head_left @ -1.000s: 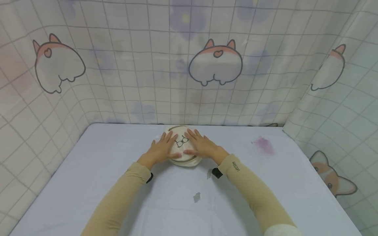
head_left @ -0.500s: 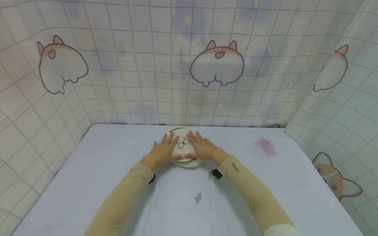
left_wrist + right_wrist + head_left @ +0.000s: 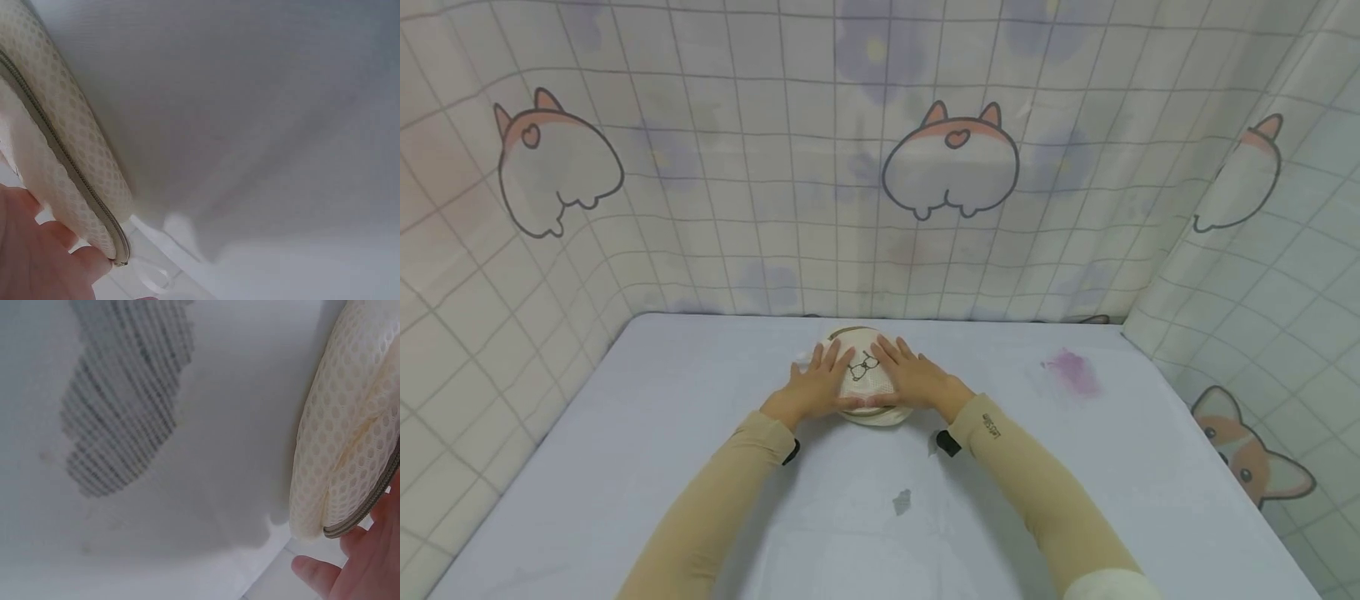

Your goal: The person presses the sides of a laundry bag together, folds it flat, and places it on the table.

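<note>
A round cream mesh laundry bag (image 3: 865, 383) lies near the back edge of the white table, a small line drawing of a face on its top. My left hand (image 3: 811, 390) rests on its left side and my right hand (image 3: 921, 382) on its right, fingers spread fairly straight. Both thumbs lie along the front of the top, their tips close together. In the left wrist view, a grey-brown zipper (image 3: 69, 165) runs round the bag's side, with fingers at its end. The right wrist view has the puffy mesh side (image 3: 319, 444) beside my fingers.
The white tabletop (image 3: 625, 433) bears a grey patch (image 3: 902, 502) in front and a pink stain (image 3: 1075, 372) at the right. Behind it and at both sides hangs a grid-patterned curtain (image 3: 760, 208) with cartoon dogs.
My thumbs have moved slightly down toward the bag's front edge, and their tips have come closer together. Both hands stay on the bag. The head view has shifted a little.
</note>
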`<state>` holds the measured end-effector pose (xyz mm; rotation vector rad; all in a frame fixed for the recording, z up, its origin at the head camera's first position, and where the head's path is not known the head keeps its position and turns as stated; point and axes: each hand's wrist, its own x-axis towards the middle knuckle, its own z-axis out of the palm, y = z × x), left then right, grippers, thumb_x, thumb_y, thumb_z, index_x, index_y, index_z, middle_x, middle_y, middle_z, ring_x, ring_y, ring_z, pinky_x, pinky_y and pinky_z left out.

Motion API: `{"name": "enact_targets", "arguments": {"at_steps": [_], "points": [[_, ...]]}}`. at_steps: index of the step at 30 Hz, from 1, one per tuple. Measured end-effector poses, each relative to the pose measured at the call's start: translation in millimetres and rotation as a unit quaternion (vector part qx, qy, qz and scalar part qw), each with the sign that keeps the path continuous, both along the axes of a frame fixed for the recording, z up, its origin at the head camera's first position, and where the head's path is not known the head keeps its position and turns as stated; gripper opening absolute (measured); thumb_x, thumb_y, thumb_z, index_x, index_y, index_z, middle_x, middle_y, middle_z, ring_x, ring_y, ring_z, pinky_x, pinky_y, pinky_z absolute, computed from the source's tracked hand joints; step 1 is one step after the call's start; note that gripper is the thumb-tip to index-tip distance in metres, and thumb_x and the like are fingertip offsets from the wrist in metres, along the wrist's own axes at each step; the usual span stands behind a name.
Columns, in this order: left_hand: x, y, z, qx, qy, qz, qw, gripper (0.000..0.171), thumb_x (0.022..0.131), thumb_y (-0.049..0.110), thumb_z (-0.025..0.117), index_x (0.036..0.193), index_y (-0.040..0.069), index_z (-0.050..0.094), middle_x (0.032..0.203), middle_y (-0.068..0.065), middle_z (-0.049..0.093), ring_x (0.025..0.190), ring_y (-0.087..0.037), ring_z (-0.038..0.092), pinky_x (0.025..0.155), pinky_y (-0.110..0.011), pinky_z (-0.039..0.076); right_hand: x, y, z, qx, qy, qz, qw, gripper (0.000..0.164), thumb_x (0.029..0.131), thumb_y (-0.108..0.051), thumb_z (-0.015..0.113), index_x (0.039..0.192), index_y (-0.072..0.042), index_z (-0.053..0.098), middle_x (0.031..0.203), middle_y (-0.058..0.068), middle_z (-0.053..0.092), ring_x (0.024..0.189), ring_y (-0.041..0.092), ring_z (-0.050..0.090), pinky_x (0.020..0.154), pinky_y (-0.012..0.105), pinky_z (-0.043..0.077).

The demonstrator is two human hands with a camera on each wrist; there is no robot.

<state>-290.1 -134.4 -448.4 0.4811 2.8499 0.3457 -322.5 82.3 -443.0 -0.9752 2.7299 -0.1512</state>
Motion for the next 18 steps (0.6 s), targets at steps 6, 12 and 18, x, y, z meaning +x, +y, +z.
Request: {"name": "enact_targets", "arguments": {"at_steps": [6, 12, 18], "points": [[0.8, 2.6, 0.6, -0.002, -0.011, 0.003, 0.9999, 0.097, 0.098, 0.056, 0.062, 0.166, 0.009, 0.009, 0.170, -0.019, -0.006, 0.154, -0.045, -0.006, 0.113, -0.077, 0.011, 0.3, -1.0, -1.0, 0.013, -0.022, -0.010, 1.000, 0.102, 0.098, -0.065, 0.053, 0.165, -0.009, 0.000, 0.171, 0.009, -0.010, 0.155, 0.038, -0.003, 0.118, 0.063, 0.023], [2.3, 2.0, -1.1, 0.001, -0.018, 0.006, 0.9998, 0.097, 0.099, 0.056, 0.061, 0.166, 0.010, 0.008, 0.170, -0.018, -0.008, 0.154, -0.044, -0.008, 0.113, -0.078, 0.008, -0.8, -3.0, -7.6, 0.013, -0.025, -0.015, 0.999, 0.103, 0.098, -0.065, 0.053, 0.165, -0.009, -0.002, 0.171, 0.008, -0.011, 0.155, 0.037, -0.006, 0.119, 0.063, 0.022], [1.3, 2.4, 0.6, -0.008, -0.030, 0.009, 0.9995, 0.098, 0.099, 0.058, 0.060, 0.166, 0.012, 0.004, 0.170, -0.015, -0.012, 0.154, -0.041, -0.011, 0.113, -0.077, 0.007, -2.3, -3.3, -14.5, 0.016, -0.023, -0.022, 0.999, 0.104, 0.098, -0.068, 0.049, 0.165, -0.010, -0.005, 0.170, 0.008, -0.014, 0.155, 0.037, -0.008, 0.119, 0.062, 0.022]]}}
